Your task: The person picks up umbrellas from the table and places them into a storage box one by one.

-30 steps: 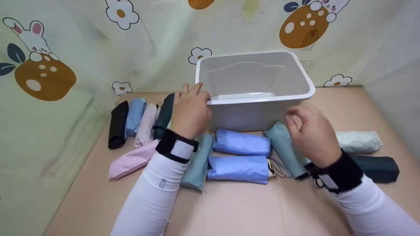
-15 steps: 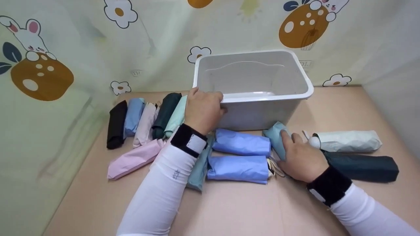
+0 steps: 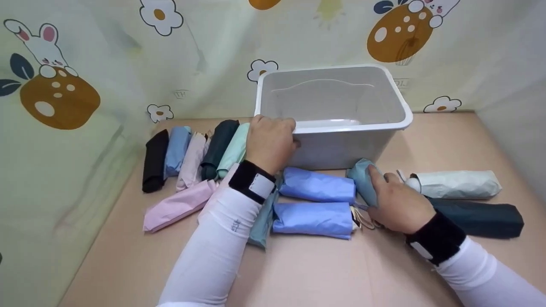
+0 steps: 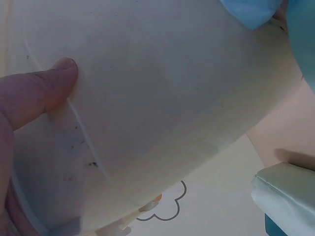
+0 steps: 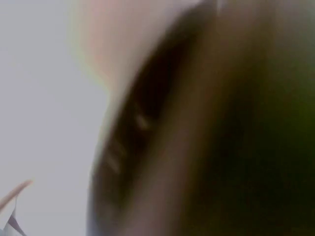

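Note:
My left hand (image 3: pixel 271 144) grips the front left rim of a light grey plastic bin (image 3: pixel 337 147). In the left wrist view its thumb (image 4: pixel 54 88) presses against the bin's outer wall. My right hand (image 3: pixel 399 200) holds a teal folded umbrella (image 3: pixel 362 179) lying in front of the bin; the hand hides its lower end. Two blue folded umbrellas (image 3: pixel 315 184) lie between the hands, and another teal umbrella (image 3: pixel 262 226) is partly covered by the left forearm. The right wrist view is dark and blurred.
Several folded umbrellas stand in a row at the left, from a black one (image 3: pixel 154 162) to a mint one (image 3: pixel 234 149), with a pink one (image 3: pixel 179 206) in front. At the right lie a pale umbrella (image 3: pixel 460 184) and a dark green one (image 3: pixel 477 218). A printed curtain (image 3: pixel 204 51) hangs behind.
My left hand has moved right and taken hold of the bin's rim. The right hand has come down onto the teal umbrella; little differs over the last half second.

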